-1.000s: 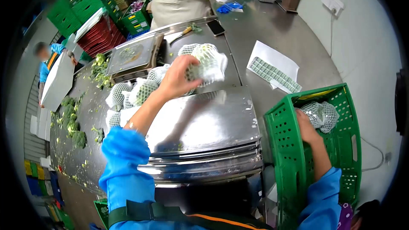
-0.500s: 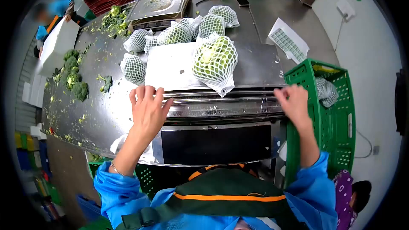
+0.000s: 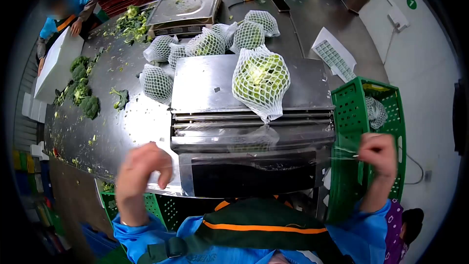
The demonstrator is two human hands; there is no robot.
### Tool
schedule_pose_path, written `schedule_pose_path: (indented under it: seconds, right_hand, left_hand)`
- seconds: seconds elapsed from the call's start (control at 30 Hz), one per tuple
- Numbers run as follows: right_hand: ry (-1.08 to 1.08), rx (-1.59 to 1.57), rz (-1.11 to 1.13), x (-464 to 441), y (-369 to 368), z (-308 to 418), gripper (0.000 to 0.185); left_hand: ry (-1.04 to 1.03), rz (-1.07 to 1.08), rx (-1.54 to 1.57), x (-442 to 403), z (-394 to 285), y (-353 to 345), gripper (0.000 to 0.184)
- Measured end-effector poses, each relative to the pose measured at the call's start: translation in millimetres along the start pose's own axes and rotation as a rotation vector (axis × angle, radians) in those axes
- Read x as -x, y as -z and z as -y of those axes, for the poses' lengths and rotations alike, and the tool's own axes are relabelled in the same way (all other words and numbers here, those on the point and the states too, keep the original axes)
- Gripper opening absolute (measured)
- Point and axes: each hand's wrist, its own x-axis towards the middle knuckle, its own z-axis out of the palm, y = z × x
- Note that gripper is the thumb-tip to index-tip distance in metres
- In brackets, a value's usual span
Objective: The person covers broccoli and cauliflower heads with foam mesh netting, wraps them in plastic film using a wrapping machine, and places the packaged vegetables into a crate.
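Note:
A sheet of clear plastic film (image 3: 254, 155) is drawn out over the front of the wrapping machine (image 3: 298, 88). My right hand (image 3: 378, 154) pinches the film's right end beside the green crate. On the left, my left hand (image 3: 144, 171) is closed at the film's other side, slightly blurred, and the film is hard to see at its fingers. A broccoli head in white foam netting (image 3: 261, 80) rests on the machine's metal top, with the net's gathered end pointing toward me. Several more netted heads (image 3: 205, 44) lie behind it.
Loose broccoli (image 3: 88, 106) and scraps lie on the steel table's left side. A scale (image 3: 183, 10), a knife (image 3: 244, 0) and a phone (image 3: 280, 3) are at the back. A label sheet (image 3: 334, 56) and green crate (image 3: 361, 85) are right. A co-worker (image 3: 68, 10) holds a white box.
Both hands have moved from the machine's rollers back toward me, and clear film now stretches over the machine's front. The co-worker at the left has come further into view.

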Motion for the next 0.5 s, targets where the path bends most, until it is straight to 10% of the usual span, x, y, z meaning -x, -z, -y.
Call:
schedule_pose_path:
  seconds: [0.13,0.17,0.3,0.4,0.5]
  right_hand:
    - [0.184,-0.441,-0.212,-82,44,5,0.02]
    - [0.131,-0.374,-0.277,-120,40,0,0.024]
    - [0.482,0.682,0.037,-205,-36,-84,0.04]
    - [0.434,0.652,0.218,-206,-92,-141,0.086]
    - [0.094,-0.145,0.359,-208,-125,-186,0.106]
  left_hand:
    - [-0.499,-0.135,0.354,-88,-31,11,0.019]
    - [-0.492,-0.34,-0.526,-122,-28,19,0.017]
    - [-0.759,0.266,-1.529,-227,56,25,0.075]
    - [-0.593,0.379,-1.015,-236,95,-10,0.095]
    - [-0.541,0.378,-0.568,-239,103,-30,0.102]
